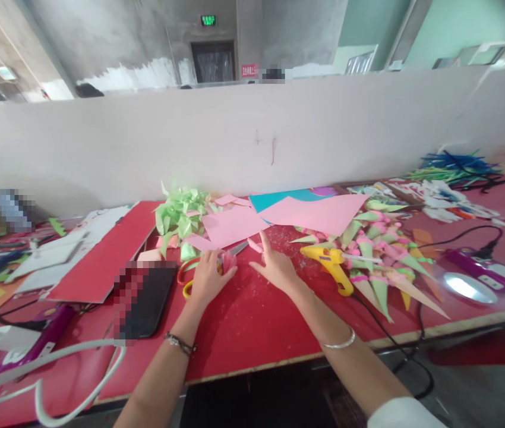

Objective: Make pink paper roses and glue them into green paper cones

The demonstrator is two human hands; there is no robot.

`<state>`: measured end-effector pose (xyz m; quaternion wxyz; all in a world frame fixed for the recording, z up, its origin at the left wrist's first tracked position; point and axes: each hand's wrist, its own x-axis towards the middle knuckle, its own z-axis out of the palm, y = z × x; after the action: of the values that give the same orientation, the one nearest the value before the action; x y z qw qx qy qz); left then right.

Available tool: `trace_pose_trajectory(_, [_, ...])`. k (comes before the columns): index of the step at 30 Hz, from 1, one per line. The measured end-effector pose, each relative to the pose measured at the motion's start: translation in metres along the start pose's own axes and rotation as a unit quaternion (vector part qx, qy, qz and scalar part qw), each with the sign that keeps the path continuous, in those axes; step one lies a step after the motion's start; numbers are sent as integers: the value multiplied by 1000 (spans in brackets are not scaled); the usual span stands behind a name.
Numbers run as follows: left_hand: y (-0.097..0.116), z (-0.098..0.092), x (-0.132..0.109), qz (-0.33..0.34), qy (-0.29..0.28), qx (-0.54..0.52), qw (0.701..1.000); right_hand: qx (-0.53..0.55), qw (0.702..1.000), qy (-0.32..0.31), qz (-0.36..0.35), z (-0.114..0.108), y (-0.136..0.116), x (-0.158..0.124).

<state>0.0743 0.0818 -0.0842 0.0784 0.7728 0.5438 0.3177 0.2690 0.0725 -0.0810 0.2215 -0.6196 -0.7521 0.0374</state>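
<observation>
We are looking down at a red table [243, 321] that is carrying pink paper sheets [319, 214], green paper scraps [181, 217], paper cones [381, 255], a yellow glue gun [330, 264], scissors [239, 249] and a dark phone [150, 300].

2 forearms stretched forward, converging. left hand [208, 277] palm down, fingers bent, grip unclear. right hand [278, 270] palm down, loose, index pointing ahead. hands near, not touching

scissors [238, 249]: orange and yellow handle loops, flat on red table [243, 321], handles partly under left hand [208, 278], grey blades pointing up-right | folded pink piece [228, 260]: small, at left fingertips, over blades | pink scrap [255, 245]: tiny, flat, just beside the blade tip
</observation>
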Motion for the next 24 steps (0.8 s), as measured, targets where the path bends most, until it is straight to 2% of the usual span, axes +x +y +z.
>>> trace_pose_trajectory(3, [-2, 6, -4, 11, -51, 62, 997, 46, 997, 47, -50, 2, -1, 1])
trace_pose_trajectory(5, [-3, 8, -5, 8, -61, 60, 996, 43, 994, 75, -69, 4, -1, 3])
trace_pose_trajectory(9, [-5, 8, -2, 6, -50, 22, 999, 4, 994, 93, -64, 7, 2, 6])
trace_pose_trajectory(14, [-6, 6, 1, -13, -8, -37, 999, 13, 990, 124, -59, 9, 3, 8])
trace_pose_trajectory(17, [-5, 5, 2, -31, 22, -81, 996, 33, 990, 127, -46, 2, -1, 9])
trace_pose_trajectory(20, [-4, 3, 3, -38, 43, -134, 989, 73, 988, 119, -63, -13, -8, 4])
trace_pose_trajectory(22, [-3, 3, 4, -40, 44, -175, 983, 101, 986, 101, -80, -23, -15, -3])
trace_pose_trajectory(24, [0, 2, 4, -39, 23, -218, 975, 119, 987, 67, -84, -32, -21, -13])
